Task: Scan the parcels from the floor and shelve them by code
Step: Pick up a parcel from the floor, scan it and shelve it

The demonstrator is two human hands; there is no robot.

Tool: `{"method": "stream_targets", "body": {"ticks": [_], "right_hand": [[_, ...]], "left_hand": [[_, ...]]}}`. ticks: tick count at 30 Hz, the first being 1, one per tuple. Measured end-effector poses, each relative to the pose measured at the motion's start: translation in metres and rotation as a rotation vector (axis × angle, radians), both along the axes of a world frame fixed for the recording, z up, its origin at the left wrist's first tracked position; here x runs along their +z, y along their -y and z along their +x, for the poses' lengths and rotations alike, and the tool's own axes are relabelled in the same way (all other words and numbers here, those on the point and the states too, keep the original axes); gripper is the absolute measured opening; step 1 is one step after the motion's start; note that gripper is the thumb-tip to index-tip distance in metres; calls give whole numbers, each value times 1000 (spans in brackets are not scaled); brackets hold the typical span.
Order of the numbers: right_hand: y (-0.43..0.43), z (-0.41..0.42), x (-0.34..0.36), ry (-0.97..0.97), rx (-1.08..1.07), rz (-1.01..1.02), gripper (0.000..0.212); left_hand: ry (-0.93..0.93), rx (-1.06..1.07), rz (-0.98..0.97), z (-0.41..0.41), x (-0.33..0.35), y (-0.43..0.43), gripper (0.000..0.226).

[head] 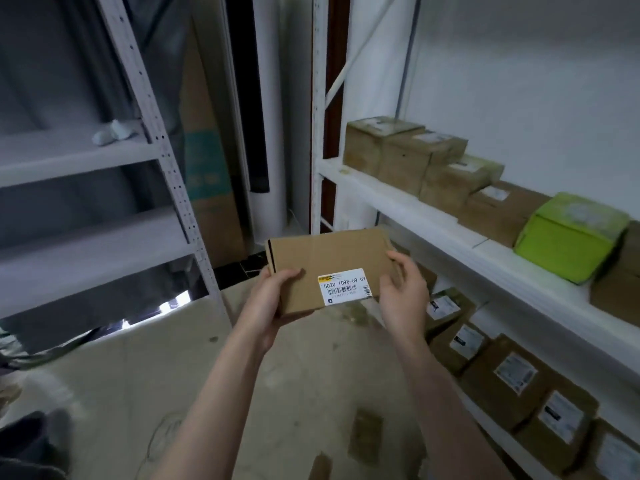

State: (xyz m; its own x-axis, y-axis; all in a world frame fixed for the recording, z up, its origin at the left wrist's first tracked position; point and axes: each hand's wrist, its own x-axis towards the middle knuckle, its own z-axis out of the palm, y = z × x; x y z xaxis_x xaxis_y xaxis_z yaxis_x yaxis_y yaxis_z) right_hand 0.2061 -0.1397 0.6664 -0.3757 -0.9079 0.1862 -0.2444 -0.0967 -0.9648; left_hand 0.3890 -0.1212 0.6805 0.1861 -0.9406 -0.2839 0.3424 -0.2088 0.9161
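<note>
left hand (273, 292) grips the near left corner of the parcel (329, 261), thumb laid flat across its top face and the fingers tucked underneath. right hand (403, 296) is cupped at the parcel's right end with the fingers loosely curved over the edge of the label (343, 284) and the thumb tip by the far corner - whether it actually clamps the cardboard or only touches it, i cannot tell. the parcel is a flat brown carton held level in the air just left of the white shelf (398, 206), a little below its front edge and above the floor (242, 358). its white label faces up and reads 502d t098-69 69 over a barcode. on the white shelf a row of brown boxes (405, 150) stands against the wall, and further right along it sits a green box (568, 237), tilted. under the white shelf more labelled brown boxes (505, 375) are packed side by side. well left of the white shelf, across the aisle, stands a grey rack (86, 157) with a small white packet (114, 133) on one level.
</note>
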Motion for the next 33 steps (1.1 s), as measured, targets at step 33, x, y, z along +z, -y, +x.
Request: {"method": "stream_targets", "body": {"ticks": [33], "right_hand": [[279, -107, 432, -1498, -509, -544, 55]], "left_hand": [[0, -68, -884, -94, 437, 407, 39]]}}
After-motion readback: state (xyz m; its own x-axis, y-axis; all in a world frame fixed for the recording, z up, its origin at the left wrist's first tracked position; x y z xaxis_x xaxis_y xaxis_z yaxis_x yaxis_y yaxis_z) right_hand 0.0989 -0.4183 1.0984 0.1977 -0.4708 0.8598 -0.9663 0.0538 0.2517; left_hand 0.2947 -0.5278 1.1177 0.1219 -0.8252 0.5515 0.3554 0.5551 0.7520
